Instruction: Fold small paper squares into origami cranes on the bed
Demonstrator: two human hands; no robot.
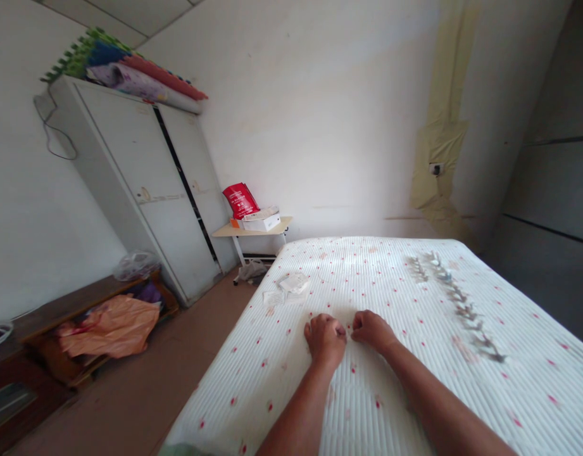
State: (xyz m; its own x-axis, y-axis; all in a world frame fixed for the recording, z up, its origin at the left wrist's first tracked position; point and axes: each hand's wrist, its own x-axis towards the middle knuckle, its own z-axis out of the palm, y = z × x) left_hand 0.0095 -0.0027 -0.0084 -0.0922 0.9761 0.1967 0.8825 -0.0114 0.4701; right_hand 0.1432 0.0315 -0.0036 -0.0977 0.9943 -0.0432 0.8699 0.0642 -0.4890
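Both of my hands rest low over the middle of a white bed sheet (367, 278) dotted with red marks. My left hand (326, 335) has its fingers curled, thumb and forefinger close together. Just right of it, my right hand (371, 329) is also curled, its fingertips pressed together and facing the left. Whatever either hand holds is hidden or too small to name. Beyond my left hand lie some whitish papers or packets (294, 284). To the right, small greyish folded-looking items (464, 310) form a long row, with a shorter row (418, 269) beside its far end.
A small table (219, 232) with a red bag (241, 200) and a white box (263, 220) stands past the bed's far left corner. A grey cabinet (130, 164) is at the left. Nearer, an orange plastic bag (111, 326) lies on a low wooden unit (49, 313).
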